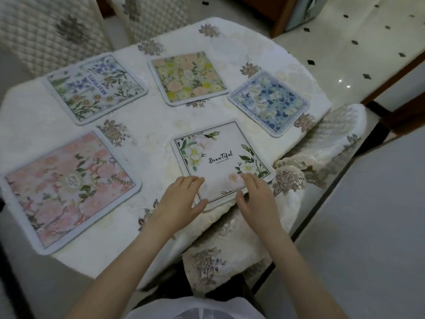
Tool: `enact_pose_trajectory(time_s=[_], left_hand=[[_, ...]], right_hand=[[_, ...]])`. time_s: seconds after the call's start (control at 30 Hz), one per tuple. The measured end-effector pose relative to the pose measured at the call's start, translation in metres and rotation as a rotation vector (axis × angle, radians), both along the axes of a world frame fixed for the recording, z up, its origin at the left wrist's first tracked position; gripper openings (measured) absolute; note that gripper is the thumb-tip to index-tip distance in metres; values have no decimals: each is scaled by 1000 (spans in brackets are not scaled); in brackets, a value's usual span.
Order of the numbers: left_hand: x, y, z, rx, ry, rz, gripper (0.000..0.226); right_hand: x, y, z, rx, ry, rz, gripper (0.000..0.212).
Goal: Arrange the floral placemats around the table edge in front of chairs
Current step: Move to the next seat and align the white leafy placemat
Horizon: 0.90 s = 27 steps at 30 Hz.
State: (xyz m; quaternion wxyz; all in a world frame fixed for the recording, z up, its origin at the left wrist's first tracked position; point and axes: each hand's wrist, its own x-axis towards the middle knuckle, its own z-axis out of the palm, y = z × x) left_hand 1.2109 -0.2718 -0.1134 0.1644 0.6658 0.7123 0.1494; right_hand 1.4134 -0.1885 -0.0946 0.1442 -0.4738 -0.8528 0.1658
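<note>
Several floral placemats lie on a table covered with a white lace tablecloth (147,125). The white "Beautiful" placemat (218,155) sits at the near edge. My left hand (179,199) rests flat on its near left corner, fingers spread. On its near right edge my right hand (255,196) lies flat, with the thumb by the rim. A pink placemat (69,187) lies at the near left. A blue-and-green botanical placemat (96,88) lies at the far left, a peach-and-yellow one (187,77) at the far middle, and a blue one (269,104) at the right.
Two quilted cream chair backs (46,31) (151,14) stand behind the table's far side. A chair with a lace floral cover (326,139) stands at the right, another (218,256) just below my hands. Tiled floor (345,42) lies to the right.
</note>
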Motion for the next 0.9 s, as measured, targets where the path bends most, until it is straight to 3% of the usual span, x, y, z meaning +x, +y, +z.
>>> enact_pose_trajectory(time_s=[0.27, 0.6, 0.9], left_hand=[[14, 54, -25, -110, -82, 346, 54], [35, 82, -59, -252, -272, 873, 55], [54, 85, -69, -238, -366, 1011, 55]], right_hand=[[-10, 131, -28, -72, -61, 248, 44], [-21, 223, -86, -242, -546, 197, 57], [-26, 228, -96, -266, -384, 239, 49]])
